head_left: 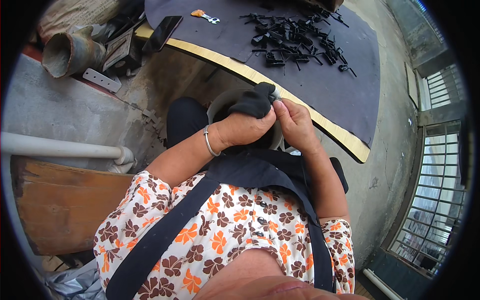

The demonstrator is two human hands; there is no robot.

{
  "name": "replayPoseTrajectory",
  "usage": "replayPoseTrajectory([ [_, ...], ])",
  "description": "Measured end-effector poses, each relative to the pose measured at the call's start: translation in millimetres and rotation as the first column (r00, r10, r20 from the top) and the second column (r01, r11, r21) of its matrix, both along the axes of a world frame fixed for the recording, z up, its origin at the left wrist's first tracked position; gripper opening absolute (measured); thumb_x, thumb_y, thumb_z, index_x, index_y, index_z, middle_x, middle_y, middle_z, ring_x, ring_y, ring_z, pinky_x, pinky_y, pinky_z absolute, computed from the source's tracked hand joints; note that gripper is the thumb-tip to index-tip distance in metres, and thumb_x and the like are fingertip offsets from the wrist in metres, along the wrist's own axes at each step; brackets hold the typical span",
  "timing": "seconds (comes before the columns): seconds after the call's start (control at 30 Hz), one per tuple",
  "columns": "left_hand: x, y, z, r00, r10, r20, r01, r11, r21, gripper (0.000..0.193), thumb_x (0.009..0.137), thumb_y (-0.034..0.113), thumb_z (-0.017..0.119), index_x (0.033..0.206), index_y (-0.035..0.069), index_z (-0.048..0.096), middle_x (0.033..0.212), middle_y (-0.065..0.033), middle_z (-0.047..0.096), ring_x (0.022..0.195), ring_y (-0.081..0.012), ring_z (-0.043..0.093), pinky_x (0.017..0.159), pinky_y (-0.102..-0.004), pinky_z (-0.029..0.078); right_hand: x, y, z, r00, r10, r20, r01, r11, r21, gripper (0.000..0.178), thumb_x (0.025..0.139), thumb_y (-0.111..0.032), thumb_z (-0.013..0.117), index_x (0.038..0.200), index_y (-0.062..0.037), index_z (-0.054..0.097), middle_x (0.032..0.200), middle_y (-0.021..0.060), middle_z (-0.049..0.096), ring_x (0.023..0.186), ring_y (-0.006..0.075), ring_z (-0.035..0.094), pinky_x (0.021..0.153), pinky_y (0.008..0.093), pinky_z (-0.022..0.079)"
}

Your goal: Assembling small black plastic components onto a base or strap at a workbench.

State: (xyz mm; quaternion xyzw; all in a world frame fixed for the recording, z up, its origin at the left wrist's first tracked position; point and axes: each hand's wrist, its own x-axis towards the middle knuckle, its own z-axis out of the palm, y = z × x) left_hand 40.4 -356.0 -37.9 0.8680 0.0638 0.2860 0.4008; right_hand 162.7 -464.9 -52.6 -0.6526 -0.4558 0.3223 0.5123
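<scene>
Both my hands meet in front of my lap, just off the table's near edge. My left hand (245, 128), with a silver bangle on its wrist, is closed on a bunched black cloth (252, 101). The cloth stands up above the fingers and hides part of them. Against its right side, my right hand (297, 123) pinches with thumb and forefinger. A small greyish-white piece (277, 93) shows at those fingertips, too small to name. Below the hands a pale round bucket (216, 107) stands between my knees; its inside looks dark.
A dark-covered table (215, 37) with a pale wooden edge lies ahead. On it are a heap of small black parts (295, 40), an orange-handled wrench (205, 16) and a phone (162, 34). A rusty metal pot (72, 52) and a wooden board (70, 205) are at the left.
</scene>
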Motion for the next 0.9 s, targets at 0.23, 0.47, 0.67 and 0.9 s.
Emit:
replayPoseTrajectory([
  [0.23,2.0,13.0,-15.2,0.994,0.016,0.109,-0.033,0.987,0.156,0.014,0.083,0.003,0.049,0.095,-0.002,0.055,0.090,-0.0141,0.058,0.076,-0.0261,0.056,0.071,-0.0348,0.045,-12.7,18.3,-10.4,0.989,-0.125,0.083,0.110,0.979,0.170,0.027,0.091,-0.021,0.050,0.076,0.0005,0.054,0.058,0.0163,0.049,0.051,0.0244,0.044,0.053,0.0335,0.041],
  [0.47,-6.6,17.9,-0.1,0.987,-0.135,-0.082,0.046,0.740,-0.671,0.022,0.087,0.005,0.048,0.107,0.000,0.051,0.093,-0.0048,0.056,0.080,-0.0119,0.050,0.071,-0.0284,0.044,3.9,14.2,23.2,0.991,0.092,-0.092,-0.093,0.996,0.001,0.035,0.096,-0.027,0.045,0.073,-0.0015,0.054,0.062,-0.0050,0.043,0.060,0.0049,0.036,0.052,0.0221,0.034],
  [0.67,-2.7,16.7,-7.3,1.000,-0.006,-0.011,0.004,0.984,-0.176,0.017,0.084,0.004,0.048,0.098,-0.002,0.053,0.087,-0.0103,0.058,0.075,-0.0197,0.054,0.069,-0.0320,0.044,1.4,22.4,3.8,0.996,0.085,0.008,-0.084,0.996,-0.040,0.033,0.094,-0.026,0.047,0.079,0.0016,0.055,0.063,-0.0004,0.048,0.061,0.0073,0.040,0.056,0.0251,0.038],
  [0.9,-9.1,30.7,-21.0,0.993,0.008,-0.116,0.006,0.993,0.121,0.018,0.082,0.012,0.053,0.094,-0.001,0.057,0.097,-0.0187,0.057,0.084,-0.0312,0.056,0.075,-0.0395,0.044,12.5,32.5,2.3,0.983,0.023,0.184,-0.007,0.996,-0.088,0.030,0.091,-0.025,0.053,0.078,0.0019,0.056,0.064,0.0083,0.055,0.056,0.0159,0.048,0.057,0.0295,0.042],
])
